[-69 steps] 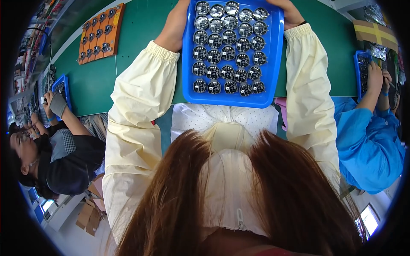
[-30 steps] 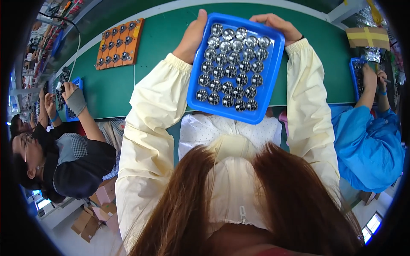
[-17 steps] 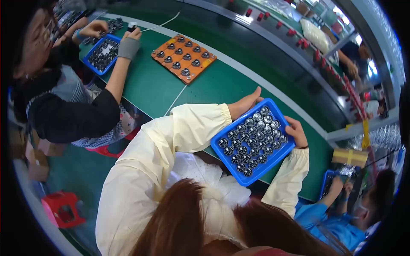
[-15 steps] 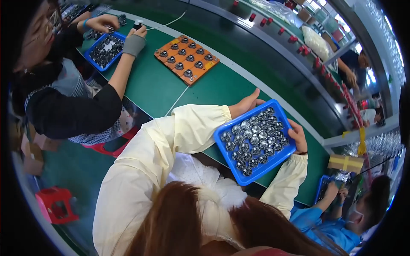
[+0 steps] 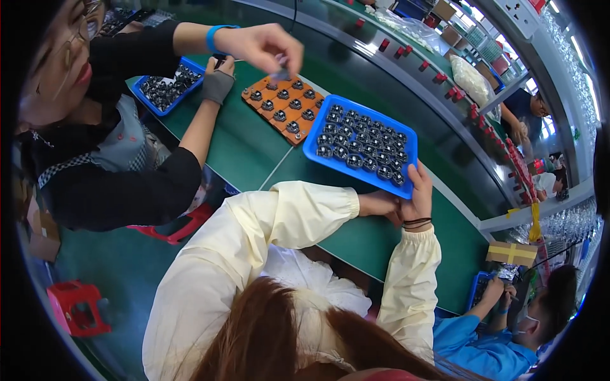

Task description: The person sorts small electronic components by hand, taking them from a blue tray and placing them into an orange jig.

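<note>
A blue tray (image 5: 309,147) with several round, shiny dark metal parts (image 5: 365,141) is tilted over the green table, its left end close to the orange board (image 5: 262,112). My right hand (image 5: 419,193) grips the tray's near right corner, thumb on the rim. My left hand (image 5: 379,204) is just below the tray's near edge, beside my right wrist. Its fingers are mostly hidden, so whether it supports the tray is unclear. Rows of small metal parts sit on the orange board.
At the left a co-worker's hand (image 5: 264,47) is above the orange board; their gloved hand (image 5: 217,84) is beside a blue box (image 5: 166,109) of dark parts. A person in blue (image 5: 486,343) works at the right. A red stool (image 5: 79,309) stands on the floor.
The tray has moved away from me and leftward, and turned. My left hand has shifted from its far left side to the near edge. The co-worker's hand has come over the orange board.
</note>
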Demonstrator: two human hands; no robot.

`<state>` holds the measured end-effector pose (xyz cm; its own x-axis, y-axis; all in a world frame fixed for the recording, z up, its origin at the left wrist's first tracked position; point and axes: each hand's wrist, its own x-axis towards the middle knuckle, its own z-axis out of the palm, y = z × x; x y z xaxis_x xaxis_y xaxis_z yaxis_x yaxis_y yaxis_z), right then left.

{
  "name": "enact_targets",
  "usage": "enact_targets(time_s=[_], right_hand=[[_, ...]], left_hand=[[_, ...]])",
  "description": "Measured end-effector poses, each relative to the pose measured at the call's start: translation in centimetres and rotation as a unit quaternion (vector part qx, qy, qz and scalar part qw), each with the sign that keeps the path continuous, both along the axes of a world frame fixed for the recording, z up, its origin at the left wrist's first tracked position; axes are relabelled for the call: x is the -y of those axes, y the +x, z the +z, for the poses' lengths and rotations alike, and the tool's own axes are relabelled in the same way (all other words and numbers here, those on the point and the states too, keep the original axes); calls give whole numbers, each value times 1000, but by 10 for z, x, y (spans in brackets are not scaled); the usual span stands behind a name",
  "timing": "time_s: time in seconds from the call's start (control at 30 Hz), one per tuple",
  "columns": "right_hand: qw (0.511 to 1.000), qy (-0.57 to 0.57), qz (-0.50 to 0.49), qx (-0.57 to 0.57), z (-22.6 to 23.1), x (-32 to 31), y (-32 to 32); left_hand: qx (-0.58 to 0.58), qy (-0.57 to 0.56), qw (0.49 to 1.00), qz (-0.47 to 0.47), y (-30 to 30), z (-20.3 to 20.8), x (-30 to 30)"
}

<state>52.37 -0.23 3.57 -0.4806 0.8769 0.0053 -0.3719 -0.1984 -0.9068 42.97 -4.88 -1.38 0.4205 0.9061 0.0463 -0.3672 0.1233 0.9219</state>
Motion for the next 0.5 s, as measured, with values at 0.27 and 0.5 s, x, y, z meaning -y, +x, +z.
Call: enact_targets(time_s=[0.27, 0.5], right_hand=[[999, 3, -44, 15, -14, -15, -28], [996, -58, -32, 57, -8, -12, -75]], left_hand=[[27, 28, 999, 13, 2, -6, -2], [155, 12, 988, -10, 5, -58, -17]])
